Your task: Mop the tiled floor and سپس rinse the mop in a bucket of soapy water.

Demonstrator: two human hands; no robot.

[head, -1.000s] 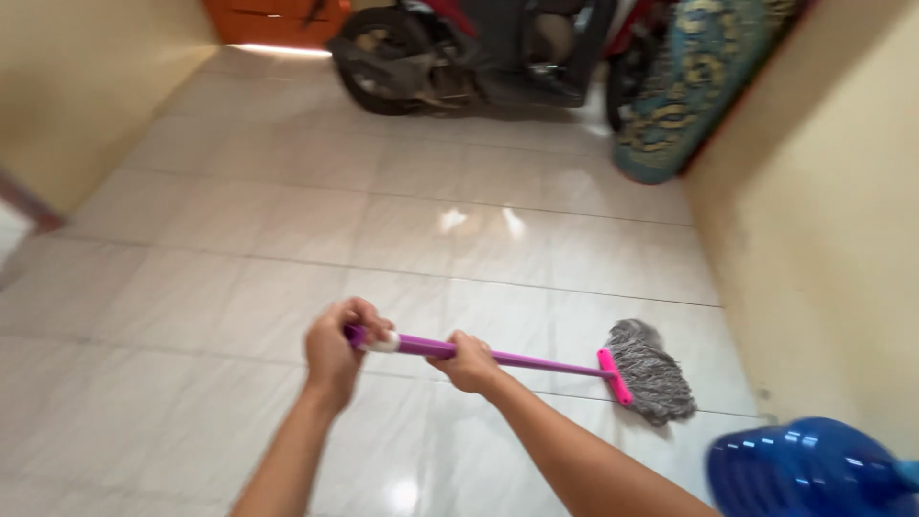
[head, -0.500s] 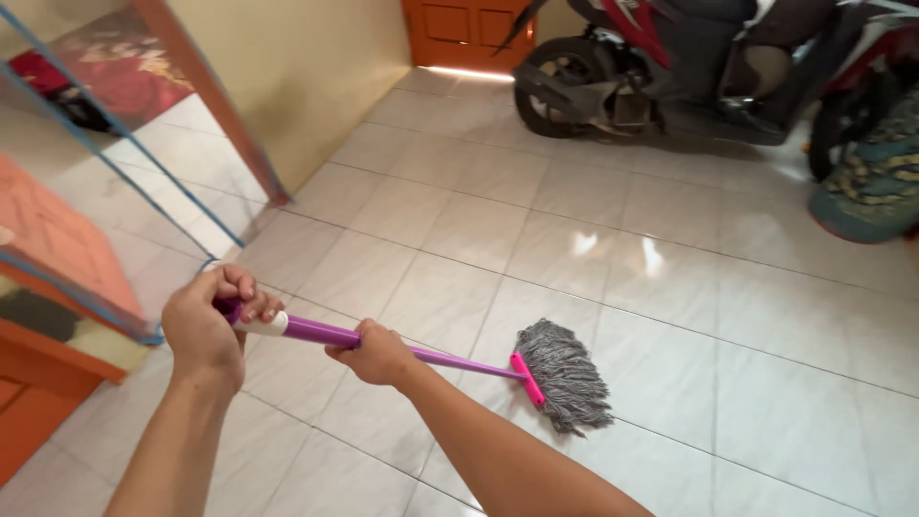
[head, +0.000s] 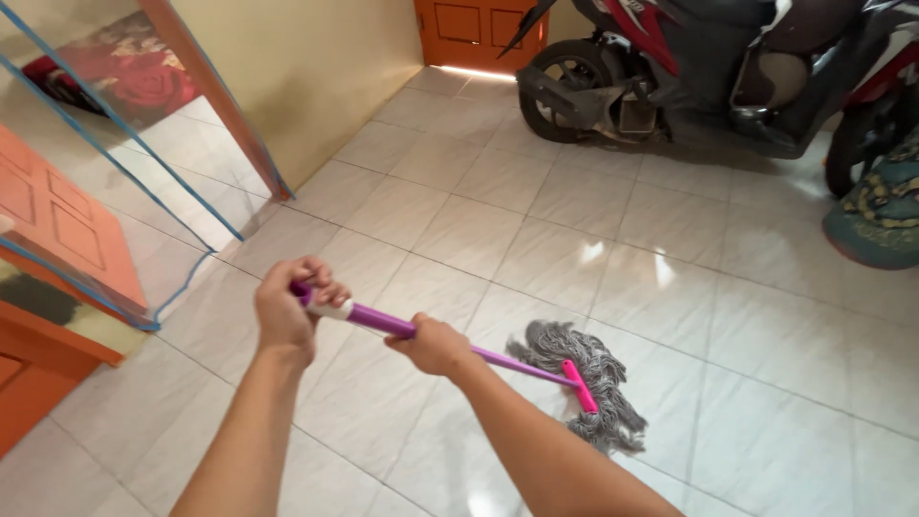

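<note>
Two bare hands grip one mop, and the scene reads from the left edge across. At the far left stands an orange panelled door (head: pixel 53 225), with a glass pane (head: pixel 144 124) beside it edged in blue tape and reflecting a red patterned cloth. A cream wall (head: pixel 316 67) fills the upper middle left, meeting the pale tiled floor (head: pixel 459 230).

Left of centre, the left hand (head: pixel 287 311) is curled into a closed fist around the top end of the purple mop handle (head: pixel 392 325), just where a white collar sits on the shaft. A little to the right and lower, the right hand (head: pixel 433 347) is also wrapped shut around the handle, knuckles up. The shaft runs down and right from there to a pink clamp, where the grey stringy mop head (head: pixel 589 369) lies spread on the floor slightly right of centre, touching the tiles.

At the upper middle an orange door (head: pixel 479 29) closes off the far end. To its right a motor scooter (head: pixel 708 72) in red and dark grey stands across the top of the frame. At the far right edge lies a blue-green patterned bundle (head: pixel 881 206).
</note>
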